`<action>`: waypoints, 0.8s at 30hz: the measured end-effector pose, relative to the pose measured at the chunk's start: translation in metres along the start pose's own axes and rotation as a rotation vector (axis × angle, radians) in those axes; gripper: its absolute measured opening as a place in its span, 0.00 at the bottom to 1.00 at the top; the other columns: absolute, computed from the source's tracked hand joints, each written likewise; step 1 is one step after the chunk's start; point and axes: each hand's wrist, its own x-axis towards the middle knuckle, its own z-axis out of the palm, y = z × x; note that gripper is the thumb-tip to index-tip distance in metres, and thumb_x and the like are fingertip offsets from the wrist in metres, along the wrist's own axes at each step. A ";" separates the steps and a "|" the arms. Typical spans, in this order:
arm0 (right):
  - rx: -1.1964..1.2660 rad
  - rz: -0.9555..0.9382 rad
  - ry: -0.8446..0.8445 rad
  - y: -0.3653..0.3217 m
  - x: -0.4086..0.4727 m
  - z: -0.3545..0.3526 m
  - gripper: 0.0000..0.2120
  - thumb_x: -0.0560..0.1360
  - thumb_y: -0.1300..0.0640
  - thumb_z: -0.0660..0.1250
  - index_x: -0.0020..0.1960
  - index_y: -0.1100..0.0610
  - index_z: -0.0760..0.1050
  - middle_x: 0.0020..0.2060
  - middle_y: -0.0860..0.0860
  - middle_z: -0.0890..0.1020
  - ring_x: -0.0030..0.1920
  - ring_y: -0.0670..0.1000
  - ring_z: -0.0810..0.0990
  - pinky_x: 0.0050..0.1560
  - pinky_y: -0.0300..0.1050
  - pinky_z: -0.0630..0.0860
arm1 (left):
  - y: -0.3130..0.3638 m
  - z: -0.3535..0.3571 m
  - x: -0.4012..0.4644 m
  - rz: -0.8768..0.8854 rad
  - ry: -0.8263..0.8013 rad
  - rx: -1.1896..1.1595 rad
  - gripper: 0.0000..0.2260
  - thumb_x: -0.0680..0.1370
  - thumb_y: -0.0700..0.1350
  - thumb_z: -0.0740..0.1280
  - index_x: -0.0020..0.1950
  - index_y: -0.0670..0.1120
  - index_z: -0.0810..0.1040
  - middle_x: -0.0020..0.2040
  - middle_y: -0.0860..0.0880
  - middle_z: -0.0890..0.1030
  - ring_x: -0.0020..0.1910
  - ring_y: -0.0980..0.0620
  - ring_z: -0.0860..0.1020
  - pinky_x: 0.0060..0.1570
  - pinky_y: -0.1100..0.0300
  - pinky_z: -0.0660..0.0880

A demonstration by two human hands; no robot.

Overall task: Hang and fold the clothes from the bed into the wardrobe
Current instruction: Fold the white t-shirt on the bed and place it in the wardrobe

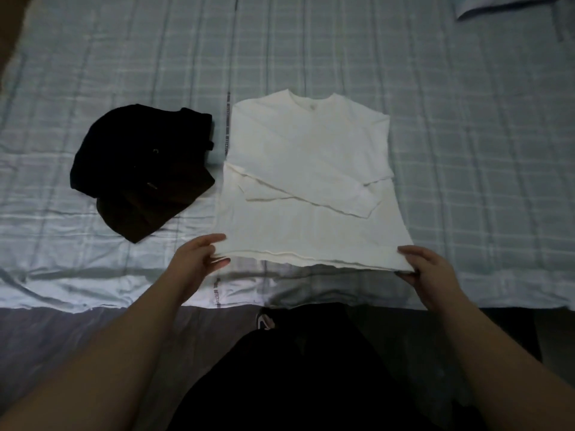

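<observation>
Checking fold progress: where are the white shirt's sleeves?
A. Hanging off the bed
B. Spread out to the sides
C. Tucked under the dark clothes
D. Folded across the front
D: both sleeves lie crossed over the front of the shirt, inside its outline.

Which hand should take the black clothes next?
Left. The left hand is at the shirt hem's left corner, nearest the black clothes; the right hand holds the far corner.

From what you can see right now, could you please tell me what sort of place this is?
Most likely a bedroom: a bed with a pale checked sheet, a white long-sleeved top spread on it for folding, and a folded dark garment beside it.
</observation>
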 end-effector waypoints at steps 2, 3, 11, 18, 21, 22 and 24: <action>0.013 -0.019 -0.056 -0.018 0.013 -0.001 0.19 0.77 0.76 0.53 0.49 0.62 0.80 0.41 0.54 0.85 0.43 0.55 0.85 0.41 0.42 0.83 | 0.017 0.001 0.009 0.021 -0.019 0.038 0.25 0.73 0.22 0.52 0.58 0.42 0.80 0.58 0.39 0.81 0.58 0.42 0.81 0.59 0.48 0.77; 0.009 -0.034 -0.073 -0.027 0.019 0.000 0.20 0.76 0.77 0.52 0.50 0.62 0.79 0.41 0.55 0.86 0.43 0.55 0.86 0.44 0.43 0.83 | 0.024 0.002 0.014 0.055 -0.027 0.091 0.27 0.73 0.21 0.52 0.60 0.43 0.79 0.59 0.41 0.81 0.60 0.43 0.80 0.61 0.50 0.75; -0.271 -0.284 -0.014 -0.086 0.100 0.025 0.10 0.78 0.70 0.65 0.48 0.57 0.80 0.37 0.48 0.86 0.42 0.47 0.84 0.46 0.38 0.82 | 0.086 0.059 0.059 0.237 0.213 0.319 0.10 0.75 0.34 0.72 0.50 0.47 0.83 0.43 0.49 0.86 0.44 0.53 0.83 0.46 0.59 0.78; -0.655 -0.397 0.071 -0.130 0.182 0.053 0.11 0.76 0.50 0.69 0.51 0.57 0.84 0.39 0.55 0.83 0.42 0.48 0.78 0.43 0.43 0.71 | 0.124 0.089 0.140 0.264 0.438 0.536 0.06 0.77 0.46 0.71 0.49 0.44 0.83 0.38 0.47 0.79 0.34 0.51 0.74 0.38 0.60 0.72; -0.778 -0.439 0.072 -0.128 0.222 0.064 0.17 0.71 0.45 0.64 0.44 0.57 0.83 0.33 0.53 0.82 0.37 0.49 0.79 0.38 0.44 0.71 | 0.133 0.097 0.176 0.244 0.444 0.642 0.08 0.78 0.46 0.70 0.48 0.42 0.82 0.35 0.46 0.79 0.32 0.49 0.76 0.33 0.61 0.71; -0.793 -0.428 0.086 -0.125 0.237 0.069 0.18 0.71 0.45 0.63 0.42 0.58 0.82 0.32 0.52 0.82 0.37 0.51 0.80 0.37 0.44 0.70 | 0.133 0.099 0.191 0.246 0.441 0.653 0.08 0.78 0.46 0.70 0.48 0.42 0.82 0.37 0.45 0.79 0.34 0.46 0.78 0.35 0.60 0.73; -0.857 -0.398 0.124 -0.116 0.264 0.080 0.19 0.71 0.44 0.61 0.39 0.60 0.78 0.35 0.56 0.81 0.39 0.58 0.81 0.39 0.46 0.68 | 0.129 0.100 0.222 0.228 0.427 0.701 0.08 0.78 0.47 0.70 0.50 0.43 0.81 0.39 0.44 0.80 0.36 0.41 0.81 0.37 0.56 0.78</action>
